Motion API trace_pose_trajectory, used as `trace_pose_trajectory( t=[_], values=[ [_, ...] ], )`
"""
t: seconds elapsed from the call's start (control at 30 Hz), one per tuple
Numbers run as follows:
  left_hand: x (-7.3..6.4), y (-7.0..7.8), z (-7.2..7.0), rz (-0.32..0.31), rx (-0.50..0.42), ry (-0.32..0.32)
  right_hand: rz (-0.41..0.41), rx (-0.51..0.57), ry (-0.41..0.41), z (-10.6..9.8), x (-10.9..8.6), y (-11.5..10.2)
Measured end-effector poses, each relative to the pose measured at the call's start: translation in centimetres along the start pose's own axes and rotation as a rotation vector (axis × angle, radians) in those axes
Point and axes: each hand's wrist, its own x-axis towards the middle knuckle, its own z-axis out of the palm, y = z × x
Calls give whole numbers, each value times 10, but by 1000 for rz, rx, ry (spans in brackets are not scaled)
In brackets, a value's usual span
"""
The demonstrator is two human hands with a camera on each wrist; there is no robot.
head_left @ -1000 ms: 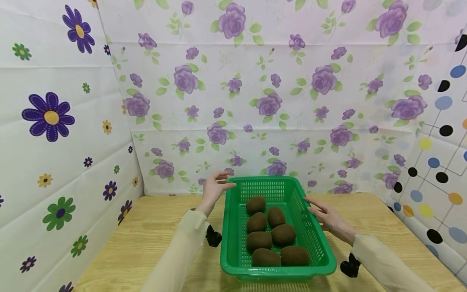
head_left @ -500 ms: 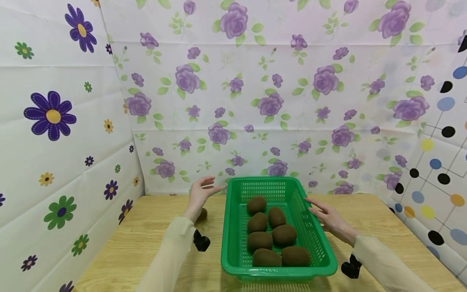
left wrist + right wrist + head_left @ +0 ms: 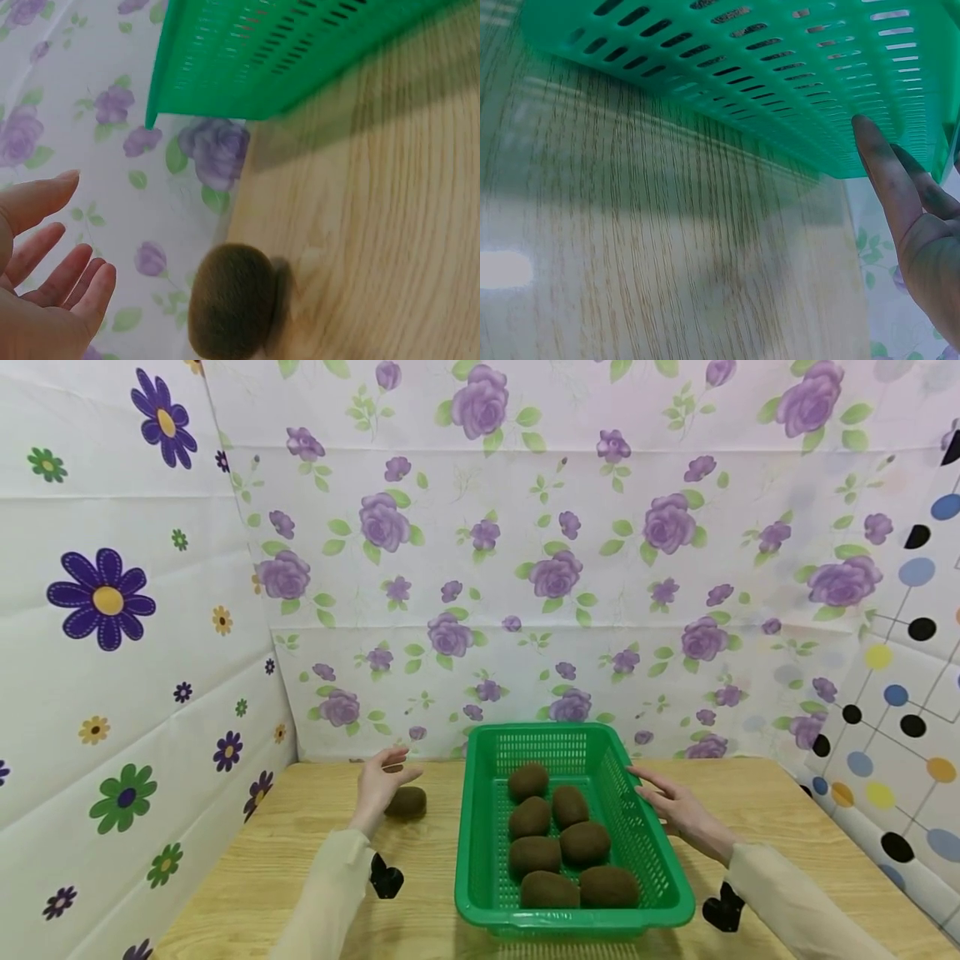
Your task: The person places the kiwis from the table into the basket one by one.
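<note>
A lone brown fuzzy kiwi (image 3: 406,802) lies on the table left of the green basket (image 3: 463,860); it is large in the left wrist view, a kiwi (image 3: 232,301) beside the hand. My left hand (image 3: 378,785) hovers next to it, fingers loosely spread, with a gap between hand and fruit and nothing held. On the basket's other side, my right hand (image 3: 678,810) touches the right rim and outer wall with fairly straight fingers. In the right wrist view its thumb (image 3: 885,172) lies along the slotted wall. Several kiwis (image 3: 585,843) rest inside the basket.
The wooden table (image 3: 315,860) ends at a flowered cloth wall (image 3: 525,610) behind. Patterned cloths also stand at left and right. Black wrist cameras (image 3: 386,877) are strapped under both sleeves.
My left hand has moved left and down, away from the basket's left rim to beside the lone kiwi, which has come into sight. The right hand and basket have stayed put.
</note>
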Motion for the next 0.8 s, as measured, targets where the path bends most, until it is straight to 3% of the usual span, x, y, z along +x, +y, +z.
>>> trace_pose_trajectory(
  t=[0.5, 0.7, 0.8],
  values=[
    [0, -39, -8, -22, 35, 23, 0, -2, 10, 0, 0, 0],
    [-3, -56, -11, -61, 58, 2, 0, -9, 15, 1, 0, 1],
    [-3, -63, -12, -41, 73, -12, 2, -5, 17, 1, 0, 1]
  ],
)
